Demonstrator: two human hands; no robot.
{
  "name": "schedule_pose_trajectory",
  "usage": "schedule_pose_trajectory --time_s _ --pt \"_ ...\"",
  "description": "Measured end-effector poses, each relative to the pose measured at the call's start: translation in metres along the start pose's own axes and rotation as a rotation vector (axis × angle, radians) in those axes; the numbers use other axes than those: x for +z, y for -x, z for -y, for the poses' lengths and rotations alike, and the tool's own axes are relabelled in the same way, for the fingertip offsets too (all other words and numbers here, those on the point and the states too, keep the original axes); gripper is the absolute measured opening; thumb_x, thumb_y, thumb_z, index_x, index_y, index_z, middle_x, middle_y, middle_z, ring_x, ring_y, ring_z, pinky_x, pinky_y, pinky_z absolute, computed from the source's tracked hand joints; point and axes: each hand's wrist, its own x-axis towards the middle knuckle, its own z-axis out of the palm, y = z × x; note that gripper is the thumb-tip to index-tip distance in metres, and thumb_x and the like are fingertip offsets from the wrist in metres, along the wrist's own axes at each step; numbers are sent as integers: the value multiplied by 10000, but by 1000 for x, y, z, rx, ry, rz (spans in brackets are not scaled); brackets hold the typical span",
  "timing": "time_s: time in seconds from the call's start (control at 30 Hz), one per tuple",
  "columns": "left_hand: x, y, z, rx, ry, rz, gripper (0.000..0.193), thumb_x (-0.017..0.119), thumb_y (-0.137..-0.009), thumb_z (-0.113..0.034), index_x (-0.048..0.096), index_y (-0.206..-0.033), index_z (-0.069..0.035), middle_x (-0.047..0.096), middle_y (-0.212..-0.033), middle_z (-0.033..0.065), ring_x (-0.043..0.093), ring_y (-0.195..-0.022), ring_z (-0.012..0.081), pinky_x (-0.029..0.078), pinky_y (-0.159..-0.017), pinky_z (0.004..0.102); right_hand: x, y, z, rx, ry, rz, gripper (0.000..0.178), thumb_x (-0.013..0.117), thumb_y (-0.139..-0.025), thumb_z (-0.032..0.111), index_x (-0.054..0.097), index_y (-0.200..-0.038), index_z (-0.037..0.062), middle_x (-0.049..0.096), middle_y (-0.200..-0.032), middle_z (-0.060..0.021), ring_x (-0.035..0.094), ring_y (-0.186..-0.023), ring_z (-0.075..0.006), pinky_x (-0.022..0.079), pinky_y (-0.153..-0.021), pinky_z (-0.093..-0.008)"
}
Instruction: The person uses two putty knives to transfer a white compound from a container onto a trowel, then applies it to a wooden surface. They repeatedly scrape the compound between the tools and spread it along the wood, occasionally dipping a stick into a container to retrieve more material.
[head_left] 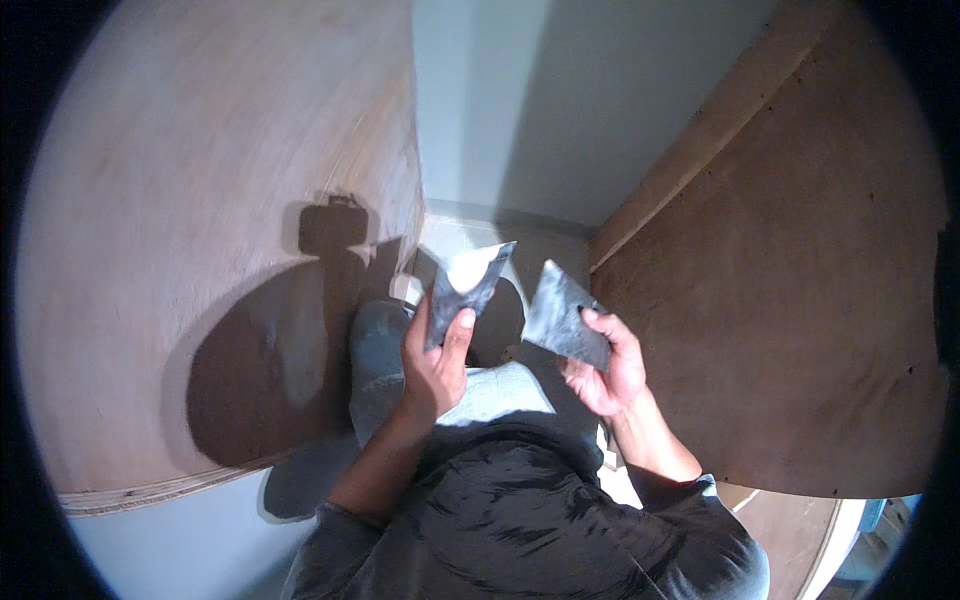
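My left hand is closed round a flat grey scraper plate, its thumb pressed on the face. A lump of white putty-like paste sits at that plate's upper edge. To the right, my right hand grips a second flat scraper plate, a dark metal sheet with pale smears. This plate is tilted, one corner pointing up and away from me. A gap separates the two plates, and both are held up in front of my body.
A curved plywood panel stands close on my left, with my shadow across it. Another brown wooden panel rises on my right, edged by a wooden strip. Ahead is a pale wall. Light-coloured trousers show below my hands.
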Motion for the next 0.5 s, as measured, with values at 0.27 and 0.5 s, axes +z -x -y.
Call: schedule_pose_trajectory --time_s 0.27,0.5 --pt "-6 -8 16 654 -290 220 423 625 -884 59 609 -1295 -39 577 -1384 198 558 -1289 361 414 -1118 498 26 -14 -24 101 4 -65 270 578 -964 97 553 -1197 -38 703 -971 -136 700 -689 -190 583 -564 -280" --pt "-32 -4 7 649 -408 353 403 737 -853 -102 654 -1244 -155 576 -1396 116 542 -1316 307 391 -1147 488 29 -17 -13 84 93 47 324 572 -955 79 535 -1244 -62 700 -1019 -165 745 -809 -235 648 -643 -287"
